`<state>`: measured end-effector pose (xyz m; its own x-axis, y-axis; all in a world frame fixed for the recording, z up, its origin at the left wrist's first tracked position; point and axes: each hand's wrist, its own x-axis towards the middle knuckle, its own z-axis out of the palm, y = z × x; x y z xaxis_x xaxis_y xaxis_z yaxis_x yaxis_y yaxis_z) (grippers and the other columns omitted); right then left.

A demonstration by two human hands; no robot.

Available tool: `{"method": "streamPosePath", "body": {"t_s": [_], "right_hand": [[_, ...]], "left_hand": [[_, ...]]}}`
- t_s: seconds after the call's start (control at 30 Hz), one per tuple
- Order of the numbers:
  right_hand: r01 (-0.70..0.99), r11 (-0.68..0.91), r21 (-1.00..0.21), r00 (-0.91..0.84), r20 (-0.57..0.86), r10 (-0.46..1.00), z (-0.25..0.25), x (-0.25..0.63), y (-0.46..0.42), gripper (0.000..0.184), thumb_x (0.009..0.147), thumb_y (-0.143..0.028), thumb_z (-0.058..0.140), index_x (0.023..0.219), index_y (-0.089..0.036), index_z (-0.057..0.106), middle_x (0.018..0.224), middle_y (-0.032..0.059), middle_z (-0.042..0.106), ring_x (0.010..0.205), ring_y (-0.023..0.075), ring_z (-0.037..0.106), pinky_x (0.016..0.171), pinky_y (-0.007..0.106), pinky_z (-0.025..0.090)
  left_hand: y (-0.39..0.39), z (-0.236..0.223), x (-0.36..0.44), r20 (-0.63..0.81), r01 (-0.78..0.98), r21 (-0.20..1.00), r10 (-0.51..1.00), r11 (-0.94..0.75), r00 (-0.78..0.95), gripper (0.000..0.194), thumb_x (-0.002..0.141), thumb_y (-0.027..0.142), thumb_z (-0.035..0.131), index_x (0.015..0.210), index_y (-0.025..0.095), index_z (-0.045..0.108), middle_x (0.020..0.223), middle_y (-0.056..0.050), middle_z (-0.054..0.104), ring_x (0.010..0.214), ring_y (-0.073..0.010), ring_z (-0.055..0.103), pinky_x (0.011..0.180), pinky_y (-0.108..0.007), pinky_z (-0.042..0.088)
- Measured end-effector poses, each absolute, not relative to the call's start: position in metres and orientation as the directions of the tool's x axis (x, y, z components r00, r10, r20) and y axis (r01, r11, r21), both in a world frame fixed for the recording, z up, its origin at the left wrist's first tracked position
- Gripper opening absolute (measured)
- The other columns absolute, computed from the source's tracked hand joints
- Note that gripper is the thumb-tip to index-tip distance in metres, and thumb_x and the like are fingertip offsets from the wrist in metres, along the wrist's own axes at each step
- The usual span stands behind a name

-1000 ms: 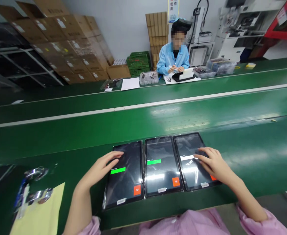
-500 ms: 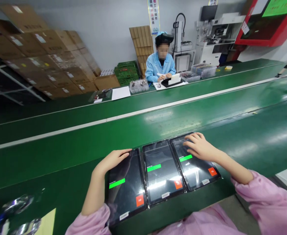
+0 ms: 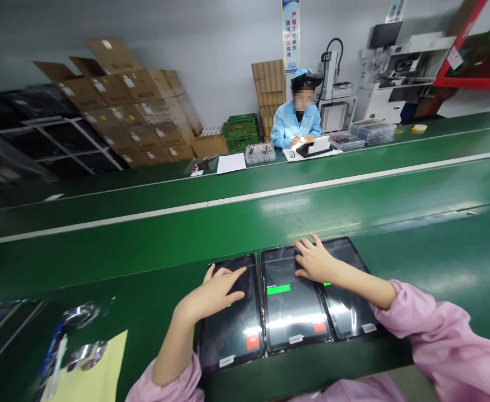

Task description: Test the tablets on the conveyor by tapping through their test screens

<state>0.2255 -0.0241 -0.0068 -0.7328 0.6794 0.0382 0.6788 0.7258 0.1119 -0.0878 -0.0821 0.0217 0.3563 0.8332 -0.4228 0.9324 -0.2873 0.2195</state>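
Three dark tablets lie side by side on the green bench, their lit screens bearing green bars and red squares. Over the upper part of the left tablet is my left hand, fingers spread, covering much of its green bar. My right hand reaches across the right tablet, with open fingertips at the top right of the middle tablet. Whether the fingertips press the glass I cannot tell. Each tablet has a small white label at its near edge. Neither hand grips anything.
At left lie a yellow sheet, pens and shiny metallic rolls. A pale strip runs along the bench. Opposite sits a co-worker in blue, near clear plastic trays. Cardboard boxes are stacked behind.
My right hand has moved left from the right tablet to the middle tablet's upper edge. My left hand has shifted from the left tablet's top edge onto its screen, fingers spreading. The view has turned left.
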Motion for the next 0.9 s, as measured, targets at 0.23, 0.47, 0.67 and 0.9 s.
{"method": "streamPosePath", "body": {"t_s": [0.23,0.47,0.67,0.9], "right_hand": [[0.735,0.675,0.061,-0.676,0.003,0.737,-0.005,0.228,-0.017,0.055,0.093,-0.047,0.065,0.136,-0.014,0.056,0.14,0.0244,0.046,0.127,0.0385,0.043,0.106,0.064,0.03],[0.778,0.624,0.072,-0.628,0.069,0.776,-0.024,0.292,-0.015,0.041,0.098,-0.044,0.055,0.132,-0.022,0.059,0.141,0.021,0.045,0.127,0.0372,0.042,0.102,0.065,0.032],[0.819,0.567,0.082,-0.571,0.04,0.82,-0.03,0.35,-0.017,0.036,0.099,-0.044,0.051,0.131,-0.031,0.061,0.142,0.0189,0.043,0.126,0.0371,0.042,0.098,0.067,0.034],[0.875,0.471,0.115,-0.484,0.181,0.856,-0.04,0.358,-0.013,0.039,0.1,-0.039,0.043,0.131,-0.024,0.062,0.142,0.0206,0.043,0.123,0.0394,0.042,0.097,0.07,0.034]], "left_hand": [[-0.071,0.004,-0.071,-0.348,0.959,0.137,0.894,-0.25,0.282,0.08,0.087,0.044,0.048,0.156,0.018,0.016,0.159,-0.018,0.026,0.147,-0.0364,0.017,0.114,-0.067,0.003],[-0.082,0.015,-0.086,-0.387,0.917,0.272,0.84,-0.291,0.381,0.068,0.089,0.049,0.045,0.152,0.027,0.03,0.141,-0.011,0.053,0.135,-0.0312,0.039,0.116,-0.056,0.016],[-0.08,0.024,-0.097,-0.421,0.95,0.225,0.858,-0.215,0.294,0.069,0.089,0.055,0.041,0.15,0.025,0.036,0.129,-0.012,0.052,0.122,-0.0302,0.047,0.106,-0.045,0.036],[-0.073,0.012,-0.094,-0.391,0.97,0.19,0.894,-0.154,0.219,0.076,0.086,0.056,0.042,0.153,0.021,0.03,0.132,-0.017,0.047,0.121,-0.0344,0.045,0.102,-0.049,0.038]]}}
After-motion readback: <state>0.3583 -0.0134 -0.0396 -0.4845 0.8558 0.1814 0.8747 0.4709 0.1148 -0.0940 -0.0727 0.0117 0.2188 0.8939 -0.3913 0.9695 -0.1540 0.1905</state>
